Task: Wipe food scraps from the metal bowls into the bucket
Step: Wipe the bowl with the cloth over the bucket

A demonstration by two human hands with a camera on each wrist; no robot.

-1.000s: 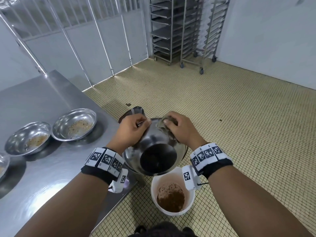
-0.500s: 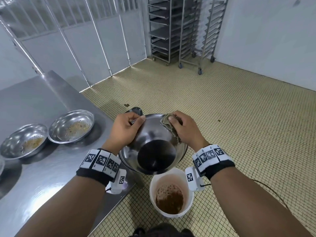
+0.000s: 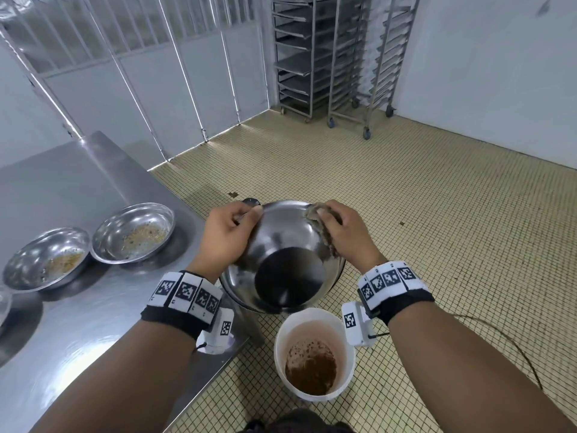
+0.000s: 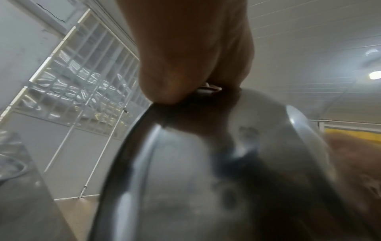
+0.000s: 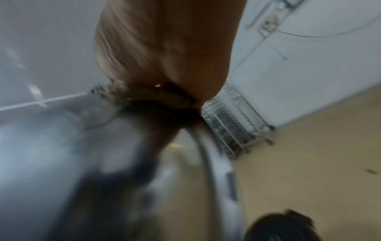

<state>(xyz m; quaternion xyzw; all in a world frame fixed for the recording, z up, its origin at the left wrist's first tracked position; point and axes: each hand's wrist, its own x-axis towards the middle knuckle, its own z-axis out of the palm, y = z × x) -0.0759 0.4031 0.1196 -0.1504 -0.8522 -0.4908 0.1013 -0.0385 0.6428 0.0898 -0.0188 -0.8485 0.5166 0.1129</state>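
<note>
A large metal bowl [image 3: 281, 245] hangs tilted toward me above a white bucket [image 3: 313, 398] that holds brown scraps and liquid. My left hand [image 3: 228, 232] grips the bowl's upper left rim, thumb inside; the left wrist view shows the rim [image 4: 148, 124] pinched under my fingers. My right hand [image 3: 340, 232] holds a brownish cloth [image 3: 324, 235] pressed to the bowl's upper right inner wall. In the blurred right wrist view the cloth [image 5: 144, 96] lies under my palm on the bowl [image 5: 62, 146]. The bowl's inside looks shiny and dark.
Two dirty metal bowls [image 3: 132, 232] [image 3: 46, 259] with scraps sit on the steel table [image 3: 62, 323] to my left; a third bowl's rim [image 3: 3, 303] shows at the edge. Wheeled tray racks [image 3: 337, 57] stand in the far corner. Tiled floor [image 3: 437, 214] spreads right.
My right hand with the cloth has slid from the bowl's top middle toward its upper right rim. The bowl stays tilted over the bucket in my left hand.
</note>
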